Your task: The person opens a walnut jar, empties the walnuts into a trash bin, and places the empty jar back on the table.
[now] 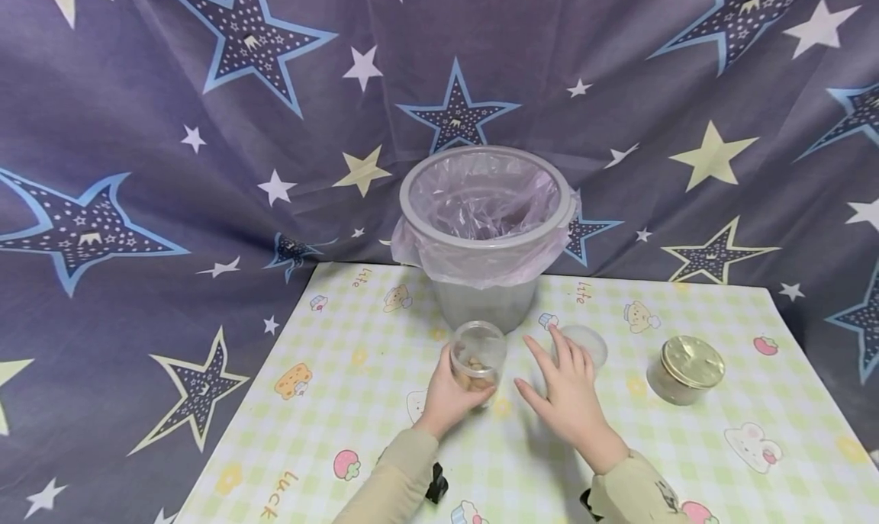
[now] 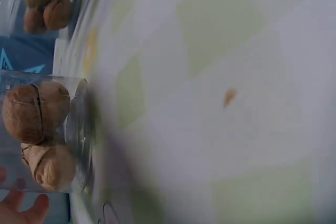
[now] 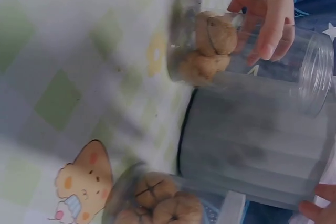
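My left hand [image 1: 456, 390] grips a clear plastic jar [image 1: 478, 348] round its side, mouth upward and base close over the cloth. A few walnuts [image 3: 210, 48] lie at its bottom. Just right of it my right hand [image 1: 570, 398] has its fingers spread, nothing between them. Partly behind that hand shows a translucent round lid [image 1: 592, 345]. Farther right stands a squat jar with a gold-coloured lid [image 1: 693, 360]. Several walnuts fill the lower part of another clear jar [image 3: 168, 203] in the right wrist view, beyond the held one.
A grey bin [image 1: 481, 307] lined with a pinkish plastic bag [image 1: 474, 265] stands at the back of the table. The checked tablecloth [image 1: 330, 417] carries printed cartoons. Behind hangs a dark curtain [image 1: 309, 150] with stars. A small brown crumb [image 2: 230, 96] lies on the cloth in the left wrist view.
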`<state>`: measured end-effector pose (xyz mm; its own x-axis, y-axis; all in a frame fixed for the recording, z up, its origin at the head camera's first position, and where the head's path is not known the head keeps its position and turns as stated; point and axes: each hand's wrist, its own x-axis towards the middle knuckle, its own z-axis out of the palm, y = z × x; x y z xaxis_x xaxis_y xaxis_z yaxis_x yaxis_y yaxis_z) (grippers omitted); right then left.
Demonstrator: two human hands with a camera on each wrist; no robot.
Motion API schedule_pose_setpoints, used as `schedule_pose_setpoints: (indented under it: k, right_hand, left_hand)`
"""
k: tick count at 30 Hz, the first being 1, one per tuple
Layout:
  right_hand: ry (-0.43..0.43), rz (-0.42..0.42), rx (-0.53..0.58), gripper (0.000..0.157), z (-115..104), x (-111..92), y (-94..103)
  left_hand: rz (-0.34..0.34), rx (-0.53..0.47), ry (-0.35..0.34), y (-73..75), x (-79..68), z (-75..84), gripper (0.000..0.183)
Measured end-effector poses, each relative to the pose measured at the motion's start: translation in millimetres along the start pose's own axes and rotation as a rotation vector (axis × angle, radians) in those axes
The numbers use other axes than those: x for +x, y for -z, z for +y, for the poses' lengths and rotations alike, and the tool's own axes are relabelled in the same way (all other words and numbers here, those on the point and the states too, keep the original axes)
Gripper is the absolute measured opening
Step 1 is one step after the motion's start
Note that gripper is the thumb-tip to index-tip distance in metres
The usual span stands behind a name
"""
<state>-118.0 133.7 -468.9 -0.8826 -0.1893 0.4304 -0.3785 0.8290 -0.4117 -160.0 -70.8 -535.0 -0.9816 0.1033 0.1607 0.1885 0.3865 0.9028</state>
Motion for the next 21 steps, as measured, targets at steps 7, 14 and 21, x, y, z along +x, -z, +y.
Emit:
schedule_pose_setpoints:
  k: [7,14,21]
  right_hand:
    - [0.027,0.038,0.022,0.061,-8.6,5.4,9.6]
    - [0.062,0.034,0.034,0.064,-13.5,11.6,22.8]
    - [0.063,-0.022,0.065,0.068,-14.4,16.2,38.0]
  left_hand:
    - [-0.065,0.073,-0.064,-6.0,-9.6,6.4,0.096]
    - [-0.089,0.187,-0.163,-3.0,-13.6,16.0,0.094]
    - [-0.085,0.266,-0.261,3.9,-14.7,28.4,0.091]
